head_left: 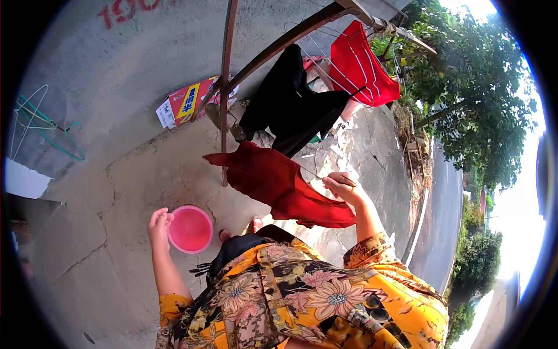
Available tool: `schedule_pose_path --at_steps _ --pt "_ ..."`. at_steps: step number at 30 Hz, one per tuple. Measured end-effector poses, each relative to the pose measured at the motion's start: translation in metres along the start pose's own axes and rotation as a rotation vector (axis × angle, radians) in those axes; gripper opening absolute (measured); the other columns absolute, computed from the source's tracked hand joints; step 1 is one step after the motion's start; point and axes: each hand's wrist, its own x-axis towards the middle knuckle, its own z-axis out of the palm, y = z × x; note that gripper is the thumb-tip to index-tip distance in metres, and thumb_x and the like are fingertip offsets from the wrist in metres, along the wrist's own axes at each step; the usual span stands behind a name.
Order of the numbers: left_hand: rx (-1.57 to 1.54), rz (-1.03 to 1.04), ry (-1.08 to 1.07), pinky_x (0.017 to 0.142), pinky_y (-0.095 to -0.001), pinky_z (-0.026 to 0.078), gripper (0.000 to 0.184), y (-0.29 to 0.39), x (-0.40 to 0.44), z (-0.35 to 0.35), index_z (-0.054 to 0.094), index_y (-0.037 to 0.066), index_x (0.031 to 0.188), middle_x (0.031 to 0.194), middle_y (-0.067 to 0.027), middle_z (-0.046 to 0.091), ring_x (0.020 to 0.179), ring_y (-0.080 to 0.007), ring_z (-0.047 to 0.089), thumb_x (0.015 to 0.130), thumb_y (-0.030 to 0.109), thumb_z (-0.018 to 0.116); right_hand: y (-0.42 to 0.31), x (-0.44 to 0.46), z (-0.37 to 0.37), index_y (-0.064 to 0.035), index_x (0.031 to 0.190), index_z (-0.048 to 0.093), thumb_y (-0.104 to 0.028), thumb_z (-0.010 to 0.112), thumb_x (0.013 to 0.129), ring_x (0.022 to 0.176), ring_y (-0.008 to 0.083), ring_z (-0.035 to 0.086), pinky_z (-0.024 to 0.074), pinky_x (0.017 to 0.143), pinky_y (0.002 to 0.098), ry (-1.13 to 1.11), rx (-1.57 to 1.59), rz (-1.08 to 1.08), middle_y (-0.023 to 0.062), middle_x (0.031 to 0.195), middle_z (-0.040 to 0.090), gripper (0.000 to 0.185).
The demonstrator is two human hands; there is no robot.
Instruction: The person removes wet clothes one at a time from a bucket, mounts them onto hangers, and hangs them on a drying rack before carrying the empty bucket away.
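My right hand (344, 185) is closed around the upper end of a thin wire hanger (311, 173), raised in front of my body. From that hanger hangs a dark red garment (267, 181), spread out to the left of the hand. My left hand (159, 224) is curled closed, with nothing visible in it. It is held out at the left, beside the pink basin (190, 207) in view; the basin appears to be lower, near the ground.
A metal drying frame (225, 58) stands ahead, with black clothing (293, 104) and a bright red garment (357, 67) hanging from it. A printed carton (189, 102) lies by the wall. Several spare hangers (43, 125) hang at the left. A road (433, 215) runs along the right.
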Motion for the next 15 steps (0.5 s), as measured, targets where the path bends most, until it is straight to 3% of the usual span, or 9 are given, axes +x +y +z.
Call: schedule_pose_path --at_steps 1,3,4,5,8,9,11,15 --pt "0.000 -0.016 0.022 0.081 -0.0288 0.046 0.020 -0.002 0.001 0.000 0.065 0.008 0.110 0.090 -0.0021 0.067 0.087 -0.0124 0.062 0.096 0.018 0.055 0.020 0.001 -0.012 -0.0052 0.084 0.066 -0.034 0.064 0.091 0.068 0.0130 0.055 0.0462 0.062 0.0277 0.087 -0.090 0.028 -0.0018 0.071 0.059 0.030" --pt "-0.019 -0.040 0.011 0.080 -0.0284 0.046 0.019 -0.007 0.002 0.002 0.064 0.008 0.110 0.089 -0.0022 0.067 0.085 -0.0124 0.062 0.096 0.017 0.054 0.079 0.012 -0.027 -0.0058 0.086 0.067 -0.034 0.066 0.089 0.073 0.0117 0.057 0.0467 0.066 0.0267 0.312 0.260 0.023 -0.0011 0.077 0.064 0.029" --pt "-0.050 -0.074 0.026 0.079 -0.0281 0.046 0.019 -0.009 0.002 0.005 0.064 0.008 0.110 0.089 -0.0023 0.067 0.084 -0.0125 0.062 0.096 0.017 0.054 0.094 0.014 -0.041 -0.0064 0.086 0.068 -0.034 0.067 0.088 0.080 0.0117 0.059 0.0468 0.071 0.0263 0.373 0.229 0.127 -0.0008 0.082 0.067 0.028" --pt "-0.042 -0.056 0.014 0.079 -0.0281 0.046 0.019 -0.008 0.001 0.009 0.064 0.008 0.110 0.089 -0.0023 0.067 0.084 -0.0125 0.062 0.096 0.017 0.054 0.111 0.019 -0.055 -0.0088 0.081 0.069 -0.033 0.069 0.087 0.068 0.0101 0.056 0.0434 0.060 0.0255 0.373 0.214 0.098 -0.0024 0.070 0.062 0.025" --pt "-0.044 -0.035 -0.033 0.078 -0.0279 0.046 0.020 -0.005 -0.007 0.027 0.063 0.007 0.111 0.088 -0.0025 0.066 0.083 -0.0129 0.062 0.096 0.017 0.053 0.135 0.025 -0.082 -0.0110 0.075 0.068 -0.033 0.070 0.086 0.046 0.0045 0.037 0.0267 0.043 0.0238 0.467 0.417 0.147 -0.0071 0.054 0.046 0.024" --pt "-0.053 -0.046 -0.027 0.078 -0.0281 0.047 0.020 -0.006 -0.008 0.035 0.062 0.007 0.112 0.088 -0.0030 0.066 0.083 -0.0133 0.062 0.096 0.017 0.054 0.143 0.030 -0.090 -0.0106 0.073 0.067 -0.031 0.072 0.085 0.049 0.0058 0.041 0.0293 0.045 0.0238 0.522 0.388 0.166 -0.0060 0.056 0.047 0.024" --pt "-0.057 -0.045 -0.030 0.077 -0.0283 0.047 0.021 -0.010 -0.006 0.049 0.062 0.007 0.112 0.087 -0.0034 0.066 0.082 -0.0137 0.062 0.096 0.017 0.054 0.178 0.049 -0.106 -0.0086 0.085 0.068 -0.027 0.072 0.084 0.052 0.0076 0.047 0.0335 0.047 0.0237 0.551 0.410 0.079 -0.0029 0.062 0.054 0.019" --pt "-0.054 -0.033 -0.023 0.078 -0.0298 0.049 0.020 -0.010 -0.007 0.087 0.061 0.006 0.111 0.086 -0.0046 0.065 0.082 -0.0158 0.063 0.096 0.017 0.055 0.203 0.075 -0.132 -0.0093 0.104 0.062 -0.016 0.068 0.083 0.054 0.0075 0.047 0.0358 0.046 0.0235 0.719 0.668 0.109 0.0009 0.073 0.061 0.023"
